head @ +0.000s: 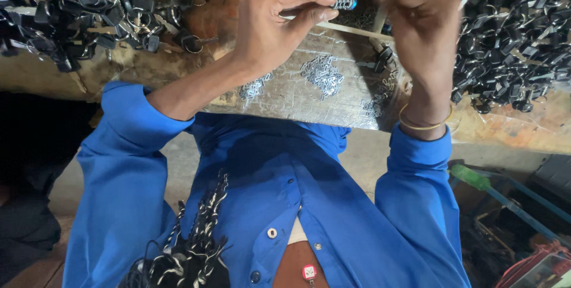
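Nearest to us is our own blue shirt (333, 205), sleeves pushed up the forearms, and a thin gold bangle (423, 125) on the right wrist; beyond them runs the worn metal plate (333, 101) of the wooden bench (511, 127), with small heaps of silvery clips (322, 74) scattered across it.

Above the plate our left hand (276, 23) is raised, its fingers curled in and the thumb pressed against the forefinger, pinching a small silver and blue ribbed part (345, 2) that juts out past the fingertips; the right hand (416, 14) hangs just beside it, blurred, fingers bunched loosely downward, and we cannot tell whether they hold anything.

To work this well, we judge the left pinch should stay firm and steady with the part's free end exposed; the right fingers should meet that end squarely, close over the bench, so that anything dropped lands on the plate rather than on the floor.

Farther off, a wooden tray (357, 28) with compartments sits behind the hands; heaps of black pieces with metal loops (89, 8) crowd the left side of the bench, and more of the same black pieces (511, 38) fill the right.
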Demonstrator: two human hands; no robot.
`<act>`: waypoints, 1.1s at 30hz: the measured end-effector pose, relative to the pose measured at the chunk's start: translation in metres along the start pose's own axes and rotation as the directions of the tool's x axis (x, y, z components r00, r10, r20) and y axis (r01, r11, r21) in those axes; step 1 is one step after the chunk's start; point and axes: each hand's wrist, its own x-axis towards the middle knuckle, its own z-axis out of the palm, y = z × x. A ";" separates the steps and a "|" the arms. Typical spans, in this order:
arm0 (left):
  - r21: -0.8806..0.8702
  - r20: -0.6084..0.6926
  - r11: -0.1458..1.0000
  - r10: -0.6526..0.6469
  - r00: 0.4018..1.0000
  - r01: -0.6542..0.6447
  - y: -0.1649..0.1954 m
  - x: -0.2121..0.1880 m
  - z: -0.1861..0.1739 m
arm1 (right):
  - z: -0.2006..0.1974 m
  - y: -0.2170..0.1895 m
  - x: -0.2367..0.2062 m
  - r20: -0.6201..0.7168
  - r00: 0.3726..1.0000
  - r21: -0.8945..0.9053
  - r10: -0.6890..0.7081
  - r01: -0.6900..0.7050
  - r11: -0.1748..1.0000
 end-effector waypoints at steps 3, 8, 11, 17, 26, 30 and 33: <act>0.011 0.002 1.000 0.028 1.000 -0.028 0.000 -0.001 0.000 | -0.023 -0.004 -0.015 -0.053 0.997 -0.296 -0.060 0.041 0.954; 0.016 -0.019 0.998 0.069 0.997 -0.068 0.000 -0.010 -0.007 | -0.051 -0.016 -0.062 0.226 0.971 -0.550 -0.078 0.193 0.813; 0.006 -0.043 0.999 0.043 0.998 -0.043 0.002 -0.018 -0.009 | -0.031 -0.015 -0.090 0.251 0.966 -0.643 0.059 0.121 0.756; -0.029 0.025 0.996 0.087 0.996 -0.086 0.030 -0.034 -0.013 | -0.003 -0.020 -0.141 0.115 0.976 -0.570 0.184 -0.087 0.817; 0.074 -0.042 0.995 -0.064 0.997 0.067 0.087 -0.119 -0.029 | 0.044 -0.045 -0.204 -0.039 0.998 -0.607 0.053 -0.066 0.792; -0.089 -0.126 0.949 -0.312 0.941 0.303 0.087 -0.162 -0.008 | 0.060 -0.046 -0.225 -0.004 1.000 -0.559 -0.028 0.021 0.829; 0.040 -0.095 0.948 -0.311 0.946 0.315 0.078 -0.184 0.002 | 0.066 -0.047 -0.226 0.021 0.999 -0.406 -0.039 0.045 0.913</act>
